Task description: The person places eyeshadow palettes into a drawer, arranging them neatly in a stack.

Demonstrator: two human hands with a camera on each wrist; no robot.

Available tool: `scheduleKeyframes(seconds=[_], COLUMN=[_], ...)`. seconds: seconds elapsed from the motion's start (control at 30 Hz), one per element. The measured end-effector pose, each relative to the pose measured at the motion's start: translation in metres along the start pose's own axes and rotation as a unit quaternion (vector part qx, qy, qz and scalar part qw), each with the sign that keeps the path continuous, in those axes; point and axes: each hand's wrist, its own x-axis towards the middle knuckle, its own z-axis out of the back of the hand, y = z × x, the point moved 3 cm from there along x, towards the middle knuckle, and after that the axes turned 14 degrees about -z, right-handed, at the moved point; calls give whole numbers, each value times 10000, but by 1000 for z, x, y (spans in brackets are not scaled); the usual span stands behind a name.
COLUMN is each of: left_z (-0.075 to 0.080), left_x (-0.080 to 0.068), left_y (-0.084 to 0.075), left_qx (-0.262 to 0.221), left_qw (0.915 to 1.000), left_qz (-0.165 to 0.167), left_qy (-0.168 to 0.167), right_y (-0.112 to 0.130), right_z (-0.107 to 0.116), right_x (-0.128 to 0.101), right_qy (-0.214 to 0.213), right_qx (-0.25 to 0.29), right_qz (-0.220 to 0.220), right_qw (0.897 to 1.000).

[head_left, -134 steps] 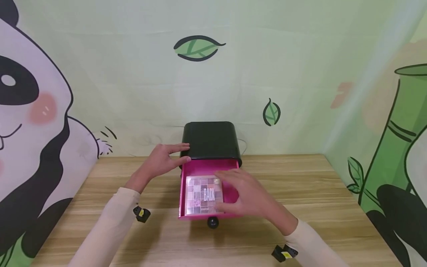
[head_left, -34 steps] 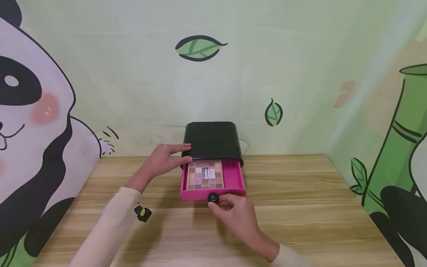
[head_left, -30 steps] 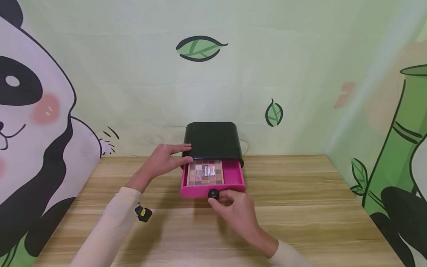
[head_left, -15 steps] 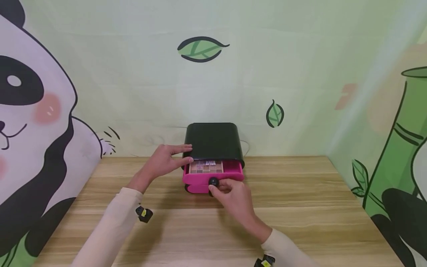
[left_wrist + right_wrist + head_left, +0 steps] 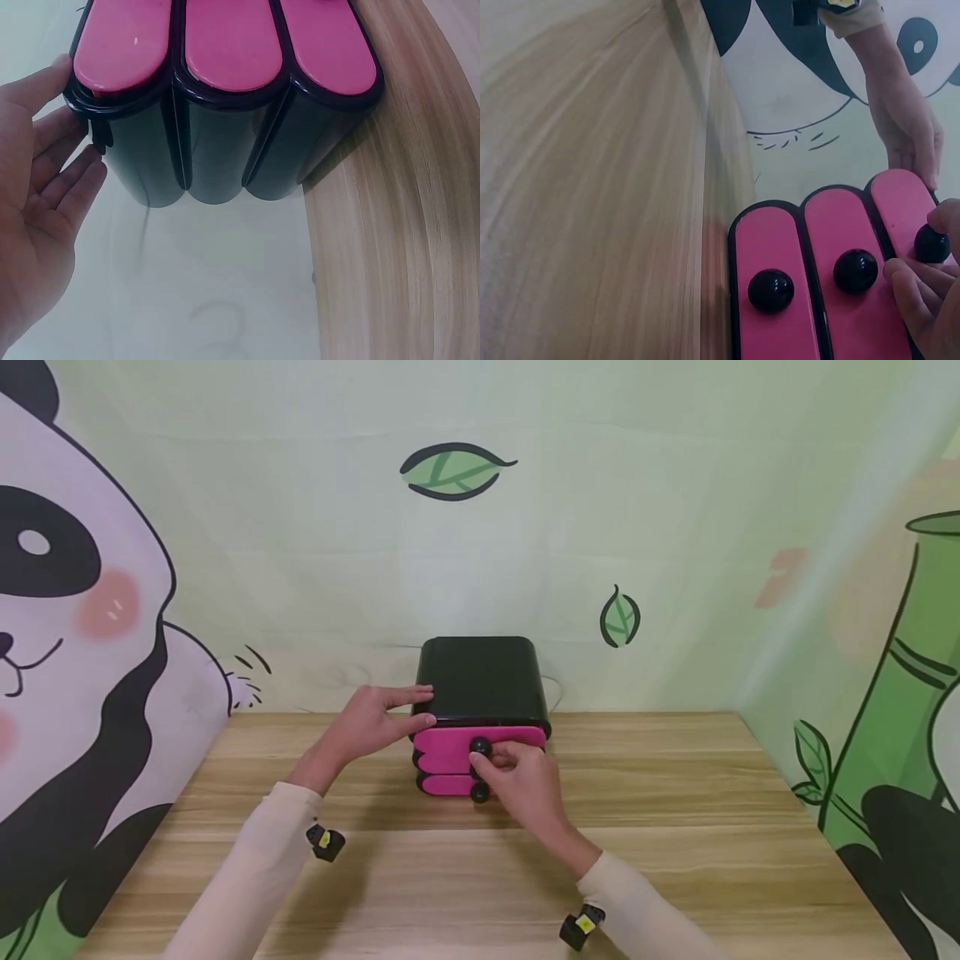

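A small black chest (image 5: pixel 483 678) with three stacked pink drawers stands on the table. My right hand (image 5: pixel 531 787) pinches the round black knob (image 5: pixel 932 244) of the top drawer (image 5: pixel 444 745) between thumb and fingers. In the left wrist view the top drawer front (image 5: pixel 124 45) lies almost level with its black frame. My left hand (image 5: pixel 366 724) rests on the chest's upper left edge, its fingers fairly straight against the casing. Black knobs of the middle drawer (image 5: pixel 855 271) and bottom drawer (image 5: pixel 771 291) show in the right wrist view. The makeup palette is hidden inside the top drawer.
The wood-grain table (image 5: pixel 637 827) reaches back to a green fabric backdrop (image 5: pixel 315 527) printed with pandas, leaves and bamboo. A thin pale cord (image 5: pixel 557 691) curves behind the chest's right side. Small black cameras sit on both wrists.
My right hand let go of the palette, took the knob and pushed the top drawer back into the chest, carrying the palette out of sight. My left hand stayed on the casing.
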Motion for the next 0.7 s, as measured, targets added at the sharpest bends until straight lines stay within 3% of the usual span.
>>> scheduleKeyframes(seconds=[0.23,0.47,0.7], left_z=[0,-1,-3], left_x=[4,5,2], left_y=[0,3,5], left_qx=[0,19,53], left_qw=[10000,10000,9999], left_qz=[41,48,-100], left_qy=[5,76,5], right_y=[-3,-3,-2], right_z=[-2,3,35], right_x=[9,8,4], right_qy=[-106,74,325], right_qx=[-26,179,481], right_qz=[-9,-19,684], right_qw=[9999,9998,9960])
